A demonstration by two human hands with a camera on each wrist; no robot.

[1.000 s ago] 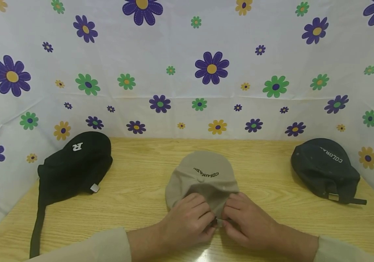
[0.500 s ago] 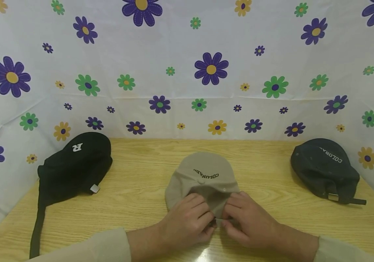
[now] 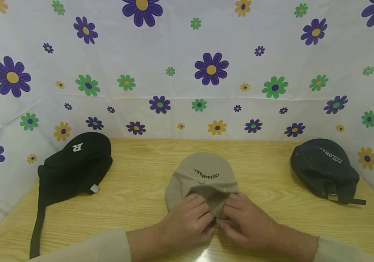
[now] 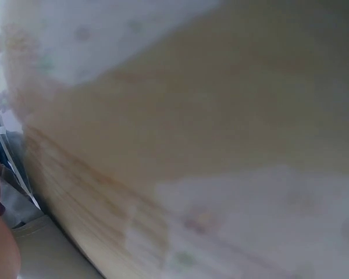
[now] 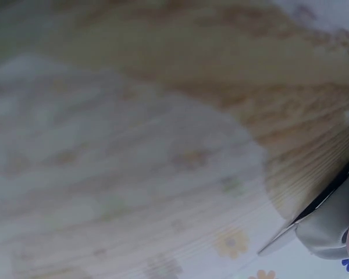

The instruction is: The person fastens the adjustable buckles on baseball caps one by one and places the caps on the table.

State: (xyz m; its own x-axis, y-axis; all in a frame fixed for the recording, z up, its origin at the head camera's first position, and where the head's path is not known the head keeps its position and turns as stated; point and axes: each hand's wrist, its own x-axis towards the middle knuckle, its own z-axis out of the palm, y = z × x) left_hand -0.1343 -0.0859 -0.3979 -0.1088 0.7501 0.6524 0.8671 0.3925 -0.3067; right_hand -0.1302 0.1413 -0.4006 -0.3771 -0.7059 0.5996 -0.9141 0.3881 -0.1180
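A beige cap (image 3: 208, 163) with dark COLORADO lettering sits mid-table in the head view, its near edge between both hands. My left hand (image 3: 185, 220) grips that edge from the left, fingers curled beside a small dark spot, perhaps the buckle. From the right, my right hand (image 3: 250, 220) pinches a thin strap (image 3: 223, 220) between thumb and fingers. The fingers hide most of the strap and its fastening. In the right wrist view, part of the beige cap (image 5: 326, 226) shows beside a fingertip; the left wrist view catches only a finger and beige cloth at its left edge.
A black cap (image 3: 72, 171) with a white R lies at the left, its long strap (image 3: 37, 229) hanging toward the near edge. At the right is a dark COLORADO cap (image 3: 321, 167) with a metal buckle. Behind the wooden table (image 3: 141, 160) stands a flowered cloth (image 3: 173, 47).
My right thumb and fingers have shifted slightly, and more of the thin strap shows between them. The left hand stays in place, and the beige cap has barely moved.
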